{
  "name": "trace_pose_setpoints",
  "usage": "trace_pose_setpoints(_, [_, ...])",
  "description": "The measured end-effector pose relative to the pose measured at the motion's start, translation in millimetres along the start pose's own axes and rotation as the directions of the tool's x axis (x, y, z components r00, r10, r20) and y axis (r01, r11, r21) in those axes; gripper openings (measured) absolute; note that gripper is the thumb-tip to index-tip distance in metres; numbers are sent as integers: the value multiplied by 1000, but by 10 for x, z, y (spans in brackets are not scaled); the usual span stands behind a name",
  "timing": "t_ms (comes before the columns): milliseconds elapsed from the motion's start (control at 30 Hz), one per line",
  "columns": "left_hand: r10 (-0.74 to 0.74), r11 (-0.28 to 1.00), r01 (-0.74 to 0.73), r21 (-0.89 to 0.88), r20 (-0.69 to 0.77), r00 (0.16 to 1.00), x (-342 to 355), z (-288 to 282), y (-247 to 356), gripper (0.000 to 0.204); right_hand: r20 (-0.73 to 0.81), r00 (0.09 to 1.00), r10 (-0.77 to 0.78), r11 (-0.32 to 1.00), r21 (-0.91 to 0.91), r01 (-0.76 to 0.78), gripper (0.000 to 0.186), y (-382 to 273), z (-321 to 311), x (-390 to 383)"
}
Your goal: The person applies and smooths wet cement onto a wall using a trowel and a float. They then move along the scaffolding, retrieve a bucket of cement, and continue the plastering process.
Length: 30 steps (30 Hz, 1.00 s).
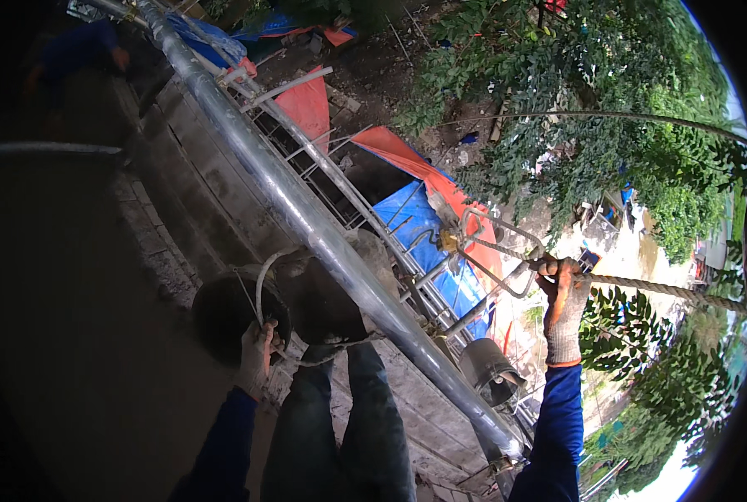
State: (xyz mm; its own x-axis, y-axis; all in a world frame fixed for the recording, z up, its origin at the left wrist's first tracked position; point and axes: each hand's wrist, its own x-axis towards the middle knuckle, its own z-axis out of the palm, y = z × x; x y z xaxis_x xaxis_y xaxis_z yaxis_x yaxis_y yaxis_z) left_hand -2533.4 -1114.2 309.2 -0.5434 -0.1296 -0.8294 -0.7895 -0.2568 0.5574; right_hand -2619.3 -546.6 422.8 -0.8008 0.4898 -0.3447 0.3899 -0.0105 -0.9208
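My left hand (260,351), in a pale work glove, is closed at a pale curved bucket handle (260,289). Beside it are a dark round bucket (223,330) and a second dark bucket (319,305) just to the right, above my legs. Out past the metal pipe, my gloved right hand (562,280) is closed around a thick twisted rope (658,289), right by the end of a bent metal rod frame (520,290). That frame hangs over the drop to the left of the hand. Deep shade hides part of the left bucket.
A thick metal pipe (298,201) runs diagonally between my hands. Outside it are scaffold tubes (340,188), a grey bucket (486,368), and orange and blue tarps (419,222) below. Another person's sleeve (76,50) shows in shadow at upper left. Trees (591,75) stand at right.
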Motion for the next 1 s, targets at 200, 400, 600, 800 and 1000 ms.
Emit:
trace_pose_setpoints(200, [70,998,-68,-19,157,985,647,521,87,21,-434,895,-105,906,329,266,30,-656,-1220,-694])
trace_pose_setpoints(400, [91,996,-86,-35,169,981,915,1356,392,7,-56,891,-451,480,-857,189,52,-2033,-1484,-1926])
trace_pose_setpoints(600, [293,705,-532,469,491,821,1778,1464,-263,28,-255,740,-622,720,-558,413,41,-2539,-1325,-2242])
trace_pose_setpoints(800, [89,979,-162,122,456,885,1548,2533,-102,22,-358,658,-663,717,-556,421,39,-2778,-954,-2120])
trace_pose_setpoints(1000, [44,988,-117,101,539,841,1505,2860,-125,20,-430,632,-645,742,-549,384,38,-2875,-747,-1912])
